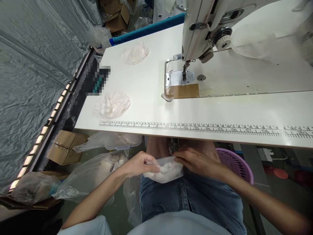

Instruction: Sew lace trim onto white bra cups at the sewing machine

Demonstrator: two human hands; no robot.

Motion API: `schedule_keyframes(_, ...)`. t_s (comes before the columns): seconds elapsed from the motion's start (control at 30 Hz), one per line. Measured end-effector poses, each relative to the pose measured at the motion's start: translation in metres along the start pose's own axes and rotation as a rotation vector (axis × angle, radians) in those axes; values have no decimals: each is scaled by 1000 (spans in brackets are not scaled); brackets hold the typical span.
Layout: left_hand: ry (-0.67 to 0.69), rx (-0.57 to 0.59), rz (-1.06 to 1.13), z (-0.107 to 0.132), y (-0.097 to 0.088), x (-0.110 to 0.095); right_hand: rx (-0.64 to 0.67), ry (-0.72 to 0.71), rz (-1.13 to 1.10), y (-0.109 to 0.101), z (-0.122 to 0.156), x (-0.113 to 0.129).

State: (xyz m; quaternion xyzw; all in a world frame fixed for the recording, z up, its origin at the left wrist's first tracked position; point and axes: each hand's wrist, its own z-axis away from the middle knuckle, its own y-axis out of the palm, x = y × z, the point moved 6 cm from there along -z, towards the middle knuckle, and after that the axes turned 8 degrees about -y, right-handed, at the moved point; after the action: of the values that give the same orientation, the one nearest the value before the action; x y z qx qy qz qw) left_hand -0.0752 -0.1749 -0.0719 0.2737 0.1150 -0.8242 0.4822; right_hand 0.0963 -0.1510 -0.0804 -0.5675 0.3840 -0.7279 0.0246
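Note:
Over my lap, below the table's front edge, I hold a small white fabric piece (pixel 165 174), partly sheer and bunched. My left hand (pixel 143 164) pinches its left side between thumb and fingers. On the other side, my right hand (pixel 193 160) has its fingers closed on the upper right edge of the cloth. Two lace pieces lie on the white sewing table: one lace piece (pixel 113 105) near the left end, another pale lace piece (pixel 137 54) farther back. The exact shape of the held fabric is hidden by its folds.
A sewing machine (pixel 200 32) stands on the table (pixel 144 85), its needle and presser foot over a metal plate. A printed ruler (pixel 186 126) runs along the front edge. Plastic bags (pixel 93 173) and a cardboard box (pixel 66 147) lie lower left; a purple basket (pixel 236 163) stands right.

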Motion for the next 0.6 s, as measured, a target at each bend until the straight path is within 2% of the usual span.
schedule_keyframes(0.07, 11, -112, 174, -6, -5, 3, -256, 17, 319, -4, 2, 19)
schedule_keyframes(0.13, 41, -201, 419, -13, -8, 4, -443, -69, 475, 3, -2, 46)
schedule_keyframes(0.23, 113, -268, 677, -22, -8, 1, -568, -131, 554, 24, -22, 67)
schedule_keyframes(0.33, 159, -332, 775, -20, -11, -5, -658, -103, 560, 29, -42, 58)
schedule_keyframes(0.4, 131, -347, 794, -13, -13, -3, -641, -186, 477, 26, -48, 48)
schedule_keyframes(0.47, 85, -310, 706, -7, -15, 3, -520, -290, 279, 23, -47, 37)
schedule_keyframes(0.5, 78, -298, 620, -4, -17, 5, -448, -295, 142, 22, -44, 30)
schedule_keyframes(0.6, 192, -381, 306, 4, -26, 7, -301, -117, -329, 24, -34, 7)
